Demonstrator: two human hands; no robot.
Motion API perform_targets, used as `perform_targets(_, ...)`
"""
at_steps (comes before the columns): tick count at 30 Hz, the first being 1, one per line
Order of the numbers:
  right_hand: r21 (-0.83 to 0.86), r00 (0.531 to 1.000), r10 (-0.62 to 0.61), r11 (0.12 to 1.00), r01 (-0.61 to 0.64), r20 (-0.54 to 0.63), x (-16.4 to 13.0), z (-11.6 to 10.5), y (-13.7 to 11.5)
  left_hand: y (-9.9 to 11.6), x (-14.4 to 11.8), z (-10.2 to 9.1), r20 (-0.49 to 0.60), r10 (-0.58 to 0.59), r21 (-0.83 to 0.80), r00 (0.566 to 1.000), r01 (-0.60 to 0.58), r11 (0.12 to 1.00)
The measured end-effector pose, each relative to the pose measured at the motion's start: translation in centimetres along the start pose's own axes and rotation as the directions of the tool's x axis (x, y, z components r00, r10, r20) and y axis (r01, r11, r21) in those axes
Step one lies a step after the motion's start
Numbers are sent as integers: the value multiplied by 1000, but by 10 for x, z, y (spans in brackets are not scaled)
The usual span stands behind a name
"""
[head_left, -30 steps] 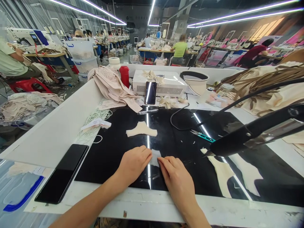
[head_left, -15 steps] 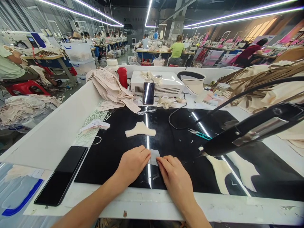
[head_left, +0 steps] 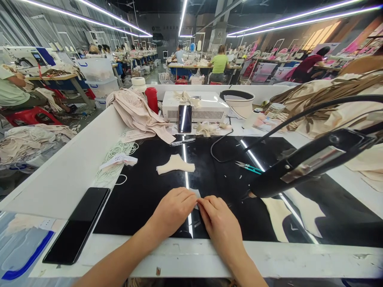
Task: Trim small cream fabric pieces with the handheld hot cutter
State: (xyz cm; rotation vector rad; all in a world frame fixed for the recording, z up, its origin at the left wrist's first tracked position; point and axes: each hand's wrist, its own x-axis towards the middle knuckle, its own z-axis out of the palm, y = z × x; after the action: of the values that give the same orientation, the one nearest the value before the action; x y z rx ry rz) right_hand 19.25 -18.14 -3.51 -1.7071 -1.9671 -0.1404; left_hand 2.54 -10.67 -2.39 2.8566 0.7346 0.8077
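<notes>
Both hands (head_left: 176, 210) (head_left: 223, 221) pinch a thin white patch (head_left: 196, 193) (mostly hidden).

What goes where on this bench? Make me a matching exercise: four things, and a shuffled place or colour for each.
Things:
1. Small pale piece
2. Snips
3. Tall container
4. Larger phone

Places and colours:
A. Red all round the visible side
B. At the fingertips of the left hand and right hand
C. Lying flat, left of the black surface
D. Teal handles

Pairs: 1-B, 2-D, 3-A, 4-C
</notes>
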Motion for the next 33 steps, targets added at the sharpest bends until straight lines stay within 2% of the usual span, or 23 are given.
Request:
perform_targets(9, -8, 1000, -4, 1000, 4, -20, -1, 2, 0, 0, -1, 5, 56, 16, 3, 998, -17, 1000)
perform_targets(17, -6, 1000, 5, 1000, -5, -21, -1, 4, 0, 1, -1, 5, 57, 17, 27, 998, -18, 999)
perform_targets(21, 2, 1000, 10, 1000, -10, -24, -1, 4, 0, 0, -1, 6, 40, 34, 57, 999, -36, 998)
perform_targets(27, 13, 999, 15, 1000, -14, -50, -2, 7, 0, -3, -3, 13, -67, 77, 100, 995, -70, 993)
perform_targets(33, -11, 998, 17, 1000, -17, -54, -2, 6, 0, -3, -4, 14, -66, 87, 108, 994, -80, 991)
